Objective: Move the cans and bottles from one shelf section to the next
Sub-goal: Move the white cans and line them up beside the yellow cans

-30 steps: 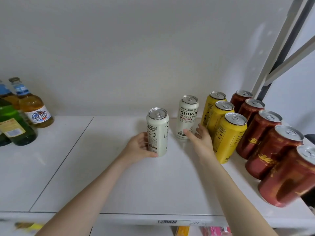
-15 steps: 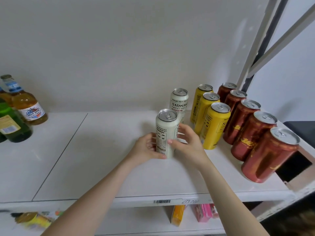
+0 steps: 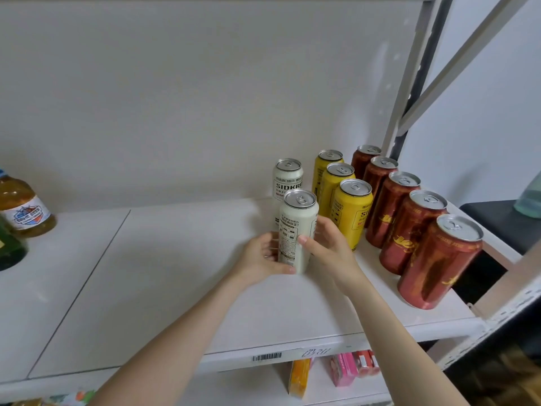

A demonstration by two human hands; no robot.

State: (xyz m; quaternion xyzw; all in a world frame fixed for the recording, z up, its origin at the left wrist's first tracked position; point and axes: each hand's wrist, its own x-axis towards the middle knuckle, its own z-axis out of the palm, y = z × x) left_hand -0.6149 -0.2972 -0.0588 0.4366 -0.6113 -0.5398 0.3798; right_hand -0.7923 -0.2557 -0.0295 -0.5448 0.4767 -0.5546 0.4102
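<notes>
Head view: I see both hands on one white can. The left hand curls its fingers round the lower left side, and the right hand grips the right side, thumb on the front. The can stands upright on the shelf, just before a second white can, beside the yellow cans.

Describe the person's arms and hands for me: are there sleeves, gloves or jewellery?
These are a person's own arms, nothing robotic. The left hand and right hand wear no gloves, and no rings show. The left forearm and right forearm are uncovered as far as the picture reaches: no sleeves, watch or bracelets. The nails that show look short and unpainted.
</notes>
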